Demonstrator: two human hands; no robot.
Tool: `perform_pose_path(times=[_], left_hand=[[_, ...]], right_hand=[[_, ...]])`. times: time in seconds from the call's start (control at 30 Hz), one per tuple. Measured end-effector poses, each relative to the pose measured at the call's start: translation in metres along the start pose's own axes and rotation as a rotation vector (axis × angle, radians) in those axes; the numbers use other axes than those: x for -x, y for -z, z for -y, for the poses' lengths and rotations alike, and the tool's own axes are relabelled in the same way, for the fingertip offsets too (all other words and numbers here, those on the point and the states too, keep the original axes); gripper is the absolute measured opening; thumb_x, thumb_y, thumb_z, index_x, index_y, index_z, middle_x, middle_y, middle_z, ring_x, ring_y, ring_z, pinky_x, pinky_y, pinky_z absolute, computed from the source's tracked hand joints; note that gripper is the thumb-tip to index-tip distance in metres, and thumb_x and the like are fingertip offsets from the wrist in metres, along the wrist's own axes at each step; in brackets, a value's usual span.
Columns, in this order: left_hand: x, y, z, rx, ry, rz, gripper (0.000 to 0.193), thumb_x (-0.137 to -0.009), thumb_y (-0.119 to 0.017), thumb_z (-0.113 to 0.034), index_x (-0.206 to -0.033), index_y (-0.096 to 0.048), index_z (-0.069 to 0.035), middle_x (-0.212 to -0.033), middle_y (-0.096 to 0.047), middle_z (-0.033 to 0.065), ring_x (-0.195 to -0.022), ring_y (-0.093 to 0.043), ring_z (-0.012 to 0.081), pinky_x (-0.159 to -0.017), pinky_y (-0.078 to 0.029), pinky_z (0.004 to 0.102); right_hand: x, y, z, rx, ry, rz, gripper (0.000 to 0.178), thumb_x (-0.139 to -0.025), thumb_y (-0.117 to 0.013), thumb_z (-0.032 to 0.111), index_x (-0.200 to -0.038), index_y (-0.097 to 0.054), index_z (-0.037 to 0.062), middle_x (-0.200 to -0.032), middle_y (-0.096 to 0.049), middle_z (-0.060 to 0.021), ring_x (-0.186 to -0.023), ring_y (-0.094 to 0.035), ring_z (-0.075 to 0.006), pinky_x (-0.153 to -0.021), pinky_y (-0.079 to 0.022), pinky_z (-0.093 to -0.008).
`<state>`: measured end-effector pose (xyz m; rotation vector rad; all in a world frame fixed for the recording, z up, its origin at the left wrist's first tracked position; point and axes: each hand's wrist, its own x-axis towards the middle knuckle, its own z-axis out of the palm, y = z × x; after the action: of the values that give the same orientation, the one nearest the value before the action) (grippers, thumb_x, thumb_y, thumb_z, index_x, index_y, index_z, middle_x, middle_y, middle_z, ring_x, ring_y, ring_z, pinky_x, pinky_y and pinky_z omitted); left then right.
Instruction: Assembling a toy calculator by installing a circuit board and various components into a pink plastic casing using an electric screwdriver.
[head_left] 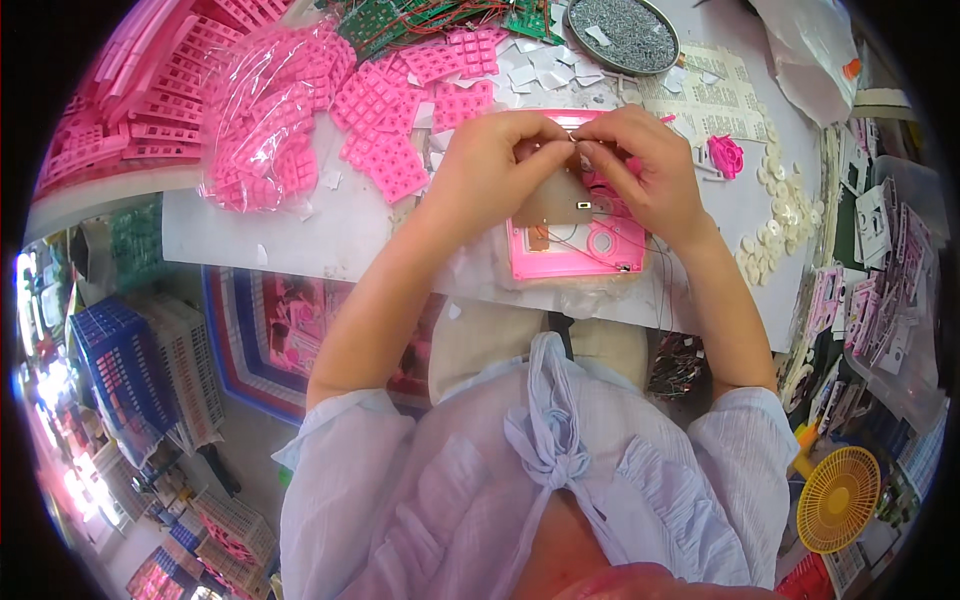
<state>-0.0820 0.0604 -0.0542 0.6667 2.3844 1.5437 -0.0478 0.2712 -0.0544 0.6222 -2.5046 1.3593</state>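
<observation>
Pink plastic is framing the work in the head view: an open case point(575, 266) is lying flat on the white table point(270, 240), near the edge closest to the person, with a clear plastic bag point(590, 299) showing beneath it. Thin wires point(572, 240) are running loosely across its lower part, and a small metal part point(584, 205) is sitting near its middle. To do this fine fingertip work well, both wrists should probably be staying low and steady, the pinch light, and the loose wires clear of the forearms so nothing is tugging on them. The left hand point(505, 165) is reaching over the case's upper left, its thumb and forefinger drawn together in a pinch. The right hand point(645, 175) is curling in from the other side, its thumb and forefinger also pinched closed, the tips meeting the left hand's or nearly so. Whatever the two are gripping is too small to tell. Beyond them, a round tray point(678, 50) is holding small grey pieces, and pink keypads point(385, 165) are lying heaped to the left.
</observation>
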Motion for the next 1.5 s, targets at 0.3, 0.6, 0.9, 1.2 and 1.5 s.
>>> perform_pose_path(times=[0.3, 0.6, 0.9, 1.2, 1.5], left_hand=[[0.009, -0.001, 0.009, -0.084, -0.26, -0.13, 0.011, -0.085, -0.075, -0.012, -0.091, -0.073, -0.004, -0.08, -0.068, 0.0064, -0.071, -0.061, 0.0175, -0.068, -0.047, 0.0322], [0.018, 0.003, 0.007, -0.359, -0.528, -0.179, 0.011, -0.082, -0.076, -0.006, -0.092, -0.073, -0.005, -0.086, -0.072, 0.0074, -0.076, -0.064, 0.0242, -0.075, -0.045, 0.0359], [0.027, -0.001, 0.002, -0.35, -0.369, -0.118, 0.015, -0.082, -0.075, -0.002, -0.096, -0.072, -0.006, -0.089, -0.072, 0.0067, -0.072, -0.06, 0.0219, -0.077, -0.045, 0.0348], [0.025, 0.004, -0.007, -0.354, -0.369, -0.194, 0.016, -0.081, -0.075, -0.001, -0.095, -0.071, -0.008, -0.087, -0.071, 0.0059, -0.072, -0.062, 0.0225, -0.076, -0.044, 0.0363], [0.033, 0.002, 0.012, -0.258, -0.255, -0.281, 0.014, -0.081, -0.077, -0.004, -0.094, -0.073, -0.006, -0.079, -0.067, 0.0065, -0.068, -0.059, 0.021, -0.07, -0.044, 0.0344]], right_hand=[[0.019, 0.0, 0.018, -0.144, -0.134, 0.036, 0.035, -0.084, -0.065, 0.001, -0.119, -0.069, 0.0038, -0.107, -0.066, -0.0121, -0.094, -0.061, -0.0268, -0.076, -0.052, -0.035], [0.036, 0.055, -0.005, 0.481, -0.051, -0.038, 0.04, -0.079, -0.066, 0.003, -0.117, -0.071, 0.0105, -0.108, -0.065, -0.0098, -0.1, -0.06, -0.0295, -0.081, -0.053, -0.0377], [0.077, 0.189, -0.122, 0.524, -0.664, -0.274, 0.035, -0.087, -0.059, 0.005, -0.121, -0.069, 0.0068, -0.102, -0.071, -0.0124, -0.092, -0.067, -0.029, -0.079, -0.054, -0.0366], [-0.178, 0.154, -0.258, 0.972, -0.21, -0.359, 0.053, -0.085, -0.069, 0.02, -0.136, -0.056, 0.0084, -0.12, -0.064, -0.0196, -0.102, -0.065, -0.0397, -0.089, -0.054, -0.0468], [-0.164, 0.162, -0.293, 0.737, -0.327, -0.164, 0.049, -0.085, -0.07, 0.02, -0.132, -0.062, 0.0067, -0.118, -0.067, -0.0128, -0.1, -0.066, -0.0243, -0.087, -0.053, -0.0362]])
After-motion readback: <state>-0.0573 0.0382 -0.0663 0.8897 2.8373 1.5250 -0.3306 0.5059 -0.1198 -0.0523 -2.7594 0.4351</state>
